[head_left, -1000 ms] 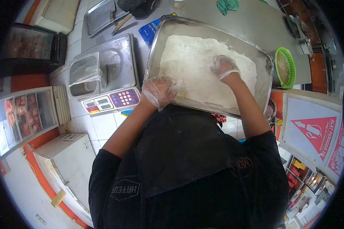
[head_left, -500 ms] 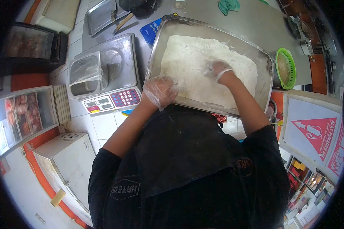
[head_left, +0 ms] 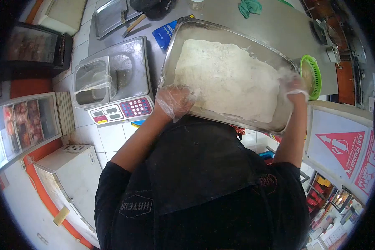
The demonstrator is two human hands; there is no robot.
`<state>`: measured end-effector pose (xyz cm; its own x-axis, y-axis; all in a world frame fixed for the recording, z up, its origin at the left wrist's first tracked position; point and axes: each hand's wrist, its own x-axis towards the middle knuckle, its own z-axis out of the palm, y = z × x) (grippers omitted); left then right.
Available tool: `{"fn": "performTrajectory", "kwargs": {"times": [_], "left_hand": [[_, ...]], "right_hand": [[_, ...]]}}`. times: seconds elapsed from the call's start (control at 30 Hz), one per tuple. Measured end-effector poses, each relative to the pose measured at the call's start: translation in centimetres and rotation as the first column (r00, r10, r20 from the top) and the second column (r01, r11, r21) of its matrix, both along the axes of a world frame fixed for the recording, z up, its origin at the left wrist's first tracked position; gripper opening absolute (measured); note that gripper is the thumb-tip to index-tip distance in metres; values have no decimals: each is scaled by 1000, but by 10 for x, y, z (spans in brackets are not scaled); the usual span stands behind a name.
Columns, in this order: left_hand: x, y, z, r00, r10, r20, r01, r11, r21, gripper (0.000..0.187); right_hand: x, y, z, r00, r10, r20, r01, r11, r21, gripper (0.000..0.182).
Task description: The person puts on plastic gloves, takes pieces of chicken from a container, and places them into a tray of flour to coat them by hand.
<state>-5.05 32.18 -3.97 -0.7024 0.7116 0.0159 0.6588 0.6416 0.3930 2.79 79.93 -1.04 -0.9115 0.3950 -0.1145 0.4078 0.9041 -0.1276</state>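
A large metal tray [head_left: 233, 121] lies in front of me, with a broad layer of white flour [head_left: 225, 79] spread over its bottom. My left hand [head_left: 176, 101], in a clear plastic glove, is closed over the tray's near left corner, its fingertips on the inner side. At the tray's right rim is my right hand [head_left: 293, 85], also gloved and smeared by motion. It hovers between the rim and a green plastic basket [head_left: 316, 79]; its fingers cannot be made out.
Left of the tray stands a digital scale [head_left: 135, 107] bearing a clear plastic container [head_left: 91, 83]. A blue glove packet [head_left: 164, 33] touches the tray's far left side. Farther back lie a metal tray [head_left: 108, 18], a wooden-handled tool [head_left: 135, 25] and a green cloth [head_left: 250, 7].
My right hand has moved from above the flour to the tray's right rim, near the green basket. My left hand stays at the near left corner.
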Motion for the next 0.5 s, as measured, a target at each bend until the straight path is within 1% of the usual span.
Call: {"fn": "performTrajectory", "kwargs": {"times": [0.03,0.1,0.13,0.2,0.23,0.3,0.33,0.37,0.4,0.43,0.47,0.5], "left_hand": [[0,1,2,1000,-7,1,7,1000,1,26],[0,3,10,1000,5,11,-5,999,-46,24],[1,3,6,1000,-4,12,4,999,-43,24],[0,0,-5,999,-36,-25,37,999,36,23],[-1,1,-4,999,-33,-28,34,999,38,23],[0,0,-3,999,-38,-13,38,999,-9,24],[0,1,1,999,-32,-12,32,999,-10,24],[0,4,9,1000,11,29,-10,999,-48,24],[1,5,12,996,53,69,-47,995,-87,25],[2,5,12,996,55,70,-49,995,-90,25],[3,4,11,997,56,53,-53,996,-65,25],[3,4,11,998,59,34,-58,998,-40,26]], "right_hand": [[3,33,-4,980,-158,-122,150,986,-73,44],[-14,10,86,977,-208,36,204,975,91,48],[-14,14,96,976,-217,36,213,972,95,48],[-22,24,107,964,-253,79,205,901,383,50],[-25,11,108,965,-250,76,203,901,384,50],[-30,-30,105,996,-53,-75,76,932,355,50],[-28,-13,56,990,143,-9,-125,893,432,48],[-25,2,8,943,326,71,-318,811,491,48],[-36,-59,21,969,82,235,-132,969,207,43],[-19,-58,-46,928,372,3,-366,913,182,39],[-17,-85,-71,928,372,30,-373,927,31,47],[-26,-131,-50,842,398,365,-433,901,16,53]]}}
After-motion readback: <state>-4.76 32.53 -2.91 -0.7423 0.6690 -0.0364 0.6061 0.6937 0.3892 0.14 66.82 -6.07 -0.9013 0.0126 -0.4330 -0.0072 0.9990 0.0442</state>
